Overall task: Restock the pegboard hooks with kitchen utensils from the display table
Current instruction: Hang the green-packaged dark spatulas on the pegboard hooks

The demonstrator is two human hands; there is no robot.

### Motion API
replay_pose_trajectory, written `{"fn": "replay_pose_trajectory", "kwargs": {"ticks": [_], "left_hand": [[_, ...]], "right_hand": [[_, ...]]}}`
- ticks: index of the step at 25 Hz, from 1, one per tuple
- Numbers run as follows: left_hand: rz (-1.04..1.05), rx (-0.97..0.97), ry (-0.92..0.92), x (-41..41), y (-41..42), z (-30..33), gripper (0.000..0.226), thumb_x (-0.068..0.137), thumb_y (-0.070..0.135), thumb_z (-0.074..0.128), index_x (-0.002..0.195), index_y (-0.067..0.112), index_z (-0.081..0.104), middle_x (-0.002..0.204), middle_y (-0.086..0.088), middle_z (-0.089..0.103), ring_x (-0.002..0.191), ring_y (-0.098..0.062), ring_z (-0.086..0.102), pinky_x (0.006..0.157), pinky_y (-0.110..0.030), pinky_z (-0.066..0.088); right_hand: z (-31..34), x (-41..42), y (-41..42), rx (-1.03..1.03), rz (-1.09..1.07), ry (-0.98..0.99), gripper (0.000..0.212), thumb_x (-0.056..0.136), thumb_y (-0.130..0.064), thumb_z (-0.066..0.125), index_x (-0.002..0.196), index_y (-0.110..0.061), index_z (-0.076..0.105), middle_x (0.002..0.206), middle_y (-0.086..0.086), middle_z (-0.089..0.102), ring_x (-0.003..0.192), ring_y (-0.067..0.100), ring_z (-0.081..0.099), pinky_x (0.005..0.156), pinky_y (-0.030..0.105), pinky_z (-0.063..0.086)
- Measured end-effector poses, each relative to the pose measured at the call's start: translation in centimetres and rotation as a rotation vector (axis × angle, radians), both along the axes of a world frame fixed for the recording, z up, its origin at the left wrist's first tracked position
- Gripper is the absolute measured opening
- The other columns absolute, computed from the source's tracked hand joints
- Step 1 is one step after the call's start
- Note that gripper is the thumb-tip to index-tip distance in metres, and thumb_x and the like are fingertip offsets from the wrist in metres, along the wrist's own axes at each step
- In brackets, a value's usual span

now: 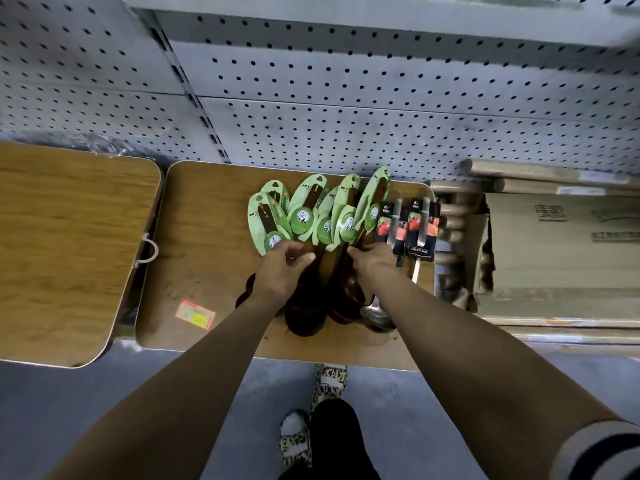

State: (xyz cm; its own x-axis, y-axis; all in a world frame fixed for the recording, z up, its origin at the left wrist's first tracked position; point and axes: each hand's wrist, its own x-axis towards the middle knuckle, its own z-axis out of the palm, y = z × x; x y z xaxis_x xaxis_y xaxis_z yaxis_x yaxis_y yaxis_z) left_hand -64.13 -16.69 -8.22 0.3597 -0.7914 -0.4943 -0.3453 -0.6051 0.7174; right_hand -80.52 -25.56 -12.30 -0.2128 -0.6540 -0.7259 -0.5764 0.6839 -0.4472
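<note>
A fan of dark brown wooden spoons with green leaf-shaped card labels (311,213) lies on the brown wood-grain table (207,271), handles pointing toward the grey perforated metal pegboard (381,109) behind it, bowls toward the person; the left hand (282,268) rests on the left part of the bundle, its fingers curled over the handles just below the green cards, its grip closed round them; the right hand (372,259) lies on the right side of the bundle, fingers bent onto the handles, though how tightly its grip holds them I cannot tell; just right of the spoons lie steel utensils on black cards with red fruit pictures (414,226), and a shiny steel ladle bowl (377,318) shows beside the right forearm; an orange and yellow sticker (195,315) is stuck on the table near its front left; a second wood-grain table (69,244) stands to the left, cardboard boxes (561,251) to the right.
</note>
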Motion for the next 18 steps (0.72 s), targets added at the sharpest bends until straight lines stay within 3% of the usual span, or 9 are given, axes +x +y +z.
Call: {"fn": "replay_pose_trajectory", "kwargs": {"ticks": [6, 10, 15, 18], "left_hand": [[0.015, -0.015, 0.012, -1.5, -1.4, -0.2, 0.033, 0.086, 0.033, 0.070, 0.114, 0.015, 0.065, 0.106, 0.004, 0.066, 0.102, -0.012, 0.060, 0.091, -0.024, 0.045], [0.031, 0.031, 0.050, -3.5, -3.0, -0.8, 0.036, 0.087, 0.035, 0.069, 0.114, 0.012, 0.064, 0.112, -0.001, 0.066, 0.106, -0.016, 0.059, 0.092, -0.026, 0.044], [0.048, 0.108, 0.037, -5.8, -4.3, -2.3, 0.040, 0.086, 0.040, 0.069, 0.114, 0.013, 0.066, 0.114, -0.006, 0.068, 0.109, -0.024, 0.061, 0.093, -0.029, 0.046], [0.042, 0.164, -0.037, -6.7, -4.9, -3.1, 0.041, 0.085, 0.047, 0.067, 0.110, 0.015, 0.070, 0.110, -0.008, 0.070, 0.107, -0.028, 0.062, 0.096, -0.038, 0.050]], "right_hand": [[0.5, -0.5, 0.5, 0.014, -0.158, -0.215, 0.035, 0.077, -0.040, 0.082, 0.103, -0.018, 0.073, 0.102, 0.004, 0.074, 0.097, 0.028, 0.069, 0.094, 0.040, 0.056], [2.7, -2.4, 3.2, -0.051, -0.153, -0.351, 0.019, 0.081, -0.032, 0.080, 0.092, -0.020, 0.071, 0.094, 0.003, 0.075, 0.093, 0.026, 0.070, 0.087, 0.046, 0.059], [4.4, -5.9, 4.1, -0.300, -0.128, -0.408, 0.017, 0.086, -0.013, 0.075, 0.077, -0.016, 0.060, 0.072, -0.001, 0.063, 0.068, 0.011, 0.058, 0.065, 0.027, 0.050], [3.6, -7.2, 3.7, -0.344, -0.144, -0.389, 0.018, 0.086, -0.012, 0.074, 0.077, -0.017, 0.060, 0.069, -0.004, 0.063, 0.065, 0.009, 0.055, 0.064, 0.026, 0.048]]}}
